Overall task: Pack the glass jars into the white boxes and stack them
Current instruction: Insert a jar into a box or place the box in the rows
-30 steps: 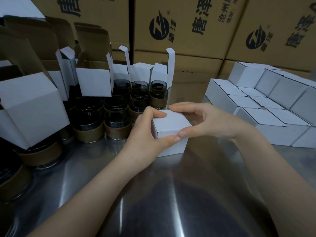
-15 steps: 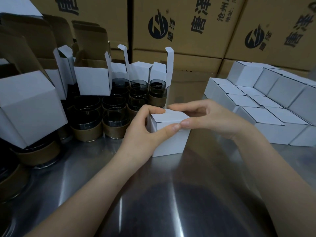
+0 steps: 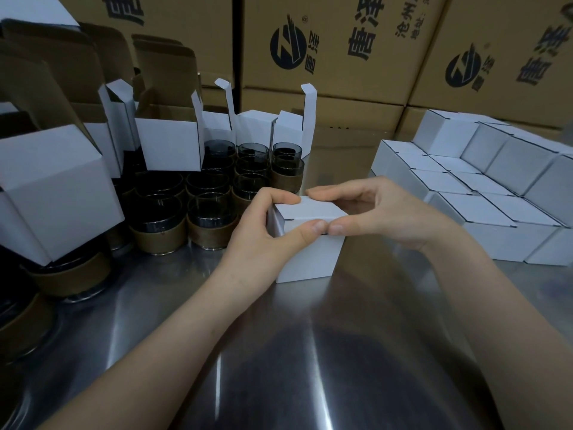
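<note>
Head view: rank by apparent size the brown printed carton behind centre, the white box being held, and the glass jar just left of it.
Largest: brown carton, though farthest.
Then: white box.
Smallest: glass jar, at a similar distance to the box.

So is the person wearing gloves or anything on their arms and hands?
No gloves. The left hand and right hand are bare. So are the left forearm and right forearm as far as the picture reaches: no sleeves, watch, bracelet or rings in sight. The thumbnails look short and plain.
</note>
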A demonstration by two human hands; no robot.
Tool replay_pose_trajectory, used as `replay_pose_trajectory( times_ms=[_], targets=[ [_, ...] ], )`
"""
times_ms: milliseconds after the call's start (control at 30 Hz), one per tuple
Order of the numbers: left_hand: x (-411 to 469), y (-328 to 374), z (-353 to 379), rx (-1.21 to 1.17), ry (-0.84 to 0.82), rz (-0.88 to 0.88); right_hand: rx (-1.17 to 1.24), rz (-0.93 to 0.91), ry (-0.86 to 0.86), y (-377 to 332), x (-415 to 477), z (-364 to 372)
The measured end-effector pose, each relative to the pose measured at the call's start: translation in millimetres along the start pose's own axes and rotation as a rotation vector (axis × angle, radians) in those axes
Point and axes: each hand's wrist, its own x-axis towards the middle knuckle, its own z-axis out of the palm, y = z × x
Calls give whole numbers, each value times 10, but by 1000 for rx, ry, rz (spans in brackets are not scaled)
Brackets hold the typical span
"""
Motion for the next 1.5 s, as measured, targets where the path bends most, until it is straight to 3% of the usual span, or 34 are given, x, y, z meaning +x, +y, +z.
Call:
replay_pose_trajectory(
  times_ms=[567, 1500],
  targets=[
    [24, -22, -14, -92, -7, -105, -71, 87, -30, 10, 29, 4],
    [30, 19, -12, -43, -48, -130, -1, 53, -65, 44, 58, 12]
  ],
)
